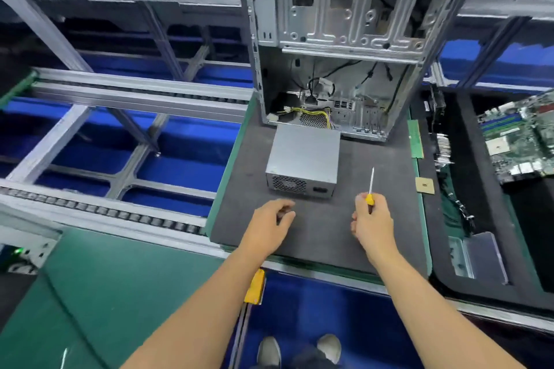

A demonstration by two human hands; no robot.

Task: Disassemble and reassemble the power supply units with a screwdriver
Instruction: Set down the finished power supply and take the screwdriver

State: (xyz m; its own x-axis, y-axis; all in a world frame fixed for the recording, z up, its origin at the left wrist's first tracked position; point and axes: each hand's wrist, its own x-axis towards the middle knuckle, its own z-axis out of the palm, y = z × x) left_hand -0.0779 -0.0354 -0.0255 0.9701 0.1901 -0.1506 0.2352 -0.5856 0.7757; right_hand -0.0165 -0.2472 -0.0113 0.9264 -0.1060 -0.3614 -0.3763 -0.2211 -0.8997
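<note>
- Out of the computer case point(335, 48) already, by the look of it: power supply point(304, 160) sitting free on the grey mat point(389, 219), just in front of the open case at about 12 o'clock from the hands.
- Wires point(311, 113), yellow among them, running between the far end of the box and the case floor; whether plugged in at either end cannot be told.
- Lid of the box on, no loose screws visible on the mat; opening the unit itself judged not yet begun, refitting into the case left after that.
- Long axis of the box running roughly 6 to 12 o'clock, tilted slightly toward 1; fan grille and mains socket face pointing at 6 o'clock, toward the person.
- Right hand point(373, 225) curled round the yellow handle of the screwdriver point(371, 189), shaft pointing up toward 12 o'clock, tip clear of the box, at about 4 o'clock from it.
- Left hand point(271, 219) holding nothing, fingers loosely bent, hovering just short of the box's near face, at about 7 o'clock from it.
- Circuit board point(521, 141) lying in a tray at 2 o'clock, well apart from the box.
</note>
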